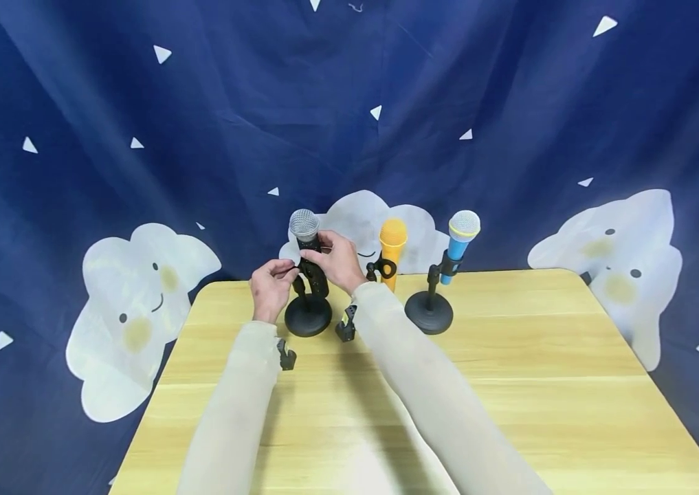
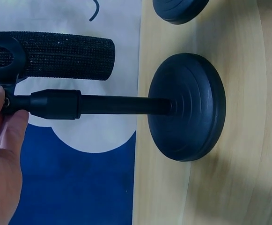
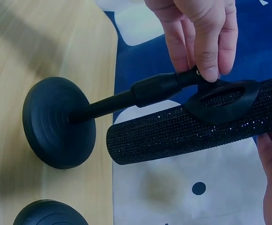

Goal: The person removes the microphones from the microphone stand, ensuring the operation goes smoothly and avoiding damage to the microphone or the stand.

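A microphone with a silver mesh head point(image 1: 304, 223) and a glittering black handle point(image 3: 150, 135) sits in the ring clip point(image 3: 249, 97) of a black desk stand point(image 2: 187, 108). My left hand point(image 1: 269, 292) pinches the stand's joint just below the clip between thumb and fingers. On the microphone's other side, my right hand point(image 1: 340, 262) holds the upper handle between thumb and fingers. In the right wrist view only part of that hand shows at the right edge. The stand's round base rests on the table.
Right of my hands, a yellow microphone point(image 1: 393, 237) sits in a black clip; its base is hidden by my right arm in the head view. Farther right, a blue microphone point(image 1: 459, 247) tilts in its own stand point(image 1: 429, 313). A blue curtain point(image 1: 349, 103) hangs behind the wooden table point(image 1: 541, 357).
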The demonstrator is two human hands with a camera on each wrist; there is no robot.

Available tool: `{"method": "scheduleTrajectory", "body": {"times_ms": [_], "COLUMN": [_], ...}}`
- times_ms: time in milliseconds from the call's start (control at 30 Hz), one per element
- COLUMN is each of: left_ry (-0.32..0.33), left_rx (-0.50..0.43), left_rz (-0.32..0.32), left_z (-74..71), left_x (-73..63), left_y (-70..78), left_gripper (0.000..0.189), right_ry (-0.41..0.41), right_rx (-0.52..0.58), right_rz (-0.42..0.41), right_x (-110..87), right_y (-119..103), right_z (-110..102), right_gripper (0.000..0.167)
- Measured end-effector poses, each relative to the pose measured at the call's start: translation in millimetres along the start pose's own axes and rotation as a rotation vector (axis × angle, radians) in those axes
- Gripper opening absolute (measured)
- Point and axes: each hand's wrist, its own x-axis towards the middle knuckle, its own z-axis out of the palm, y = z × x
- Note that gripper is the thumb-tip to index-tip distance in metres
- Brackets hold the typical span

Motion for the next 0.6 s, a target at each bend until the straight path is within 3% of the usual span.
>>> {"method": "scheduleTrajectory", "body": {"times_ms": [233, 367, 600], "left_ry": [-0.008, -0.011, -0.023], "left_rx": [0.024, 0.084, 0.206], "left_rz": [0.006, 0.028, 0.127], "left_z": [-0.8, -1.1, -3.6], "left_x": [-0.1, -1.1, 1.9], "left_y": [-1.0, -0.1, -0.5], "left_gripper": [0.019, 0.019, 0.014], "right_ry": [-0.014, -0.003, 0.024], "right_rx": [-0.008, -0.015, -0.014], "right_rz": [-0.001, -0.006, 0.000], "right_x": [1.2, 1.4, 1.3], "right_y": [-1.1, -0.6, -1.1], "right_z": [1.7, 3.2, 4.9], "right_gripper": [0.043, 0.043, 0.041]}}
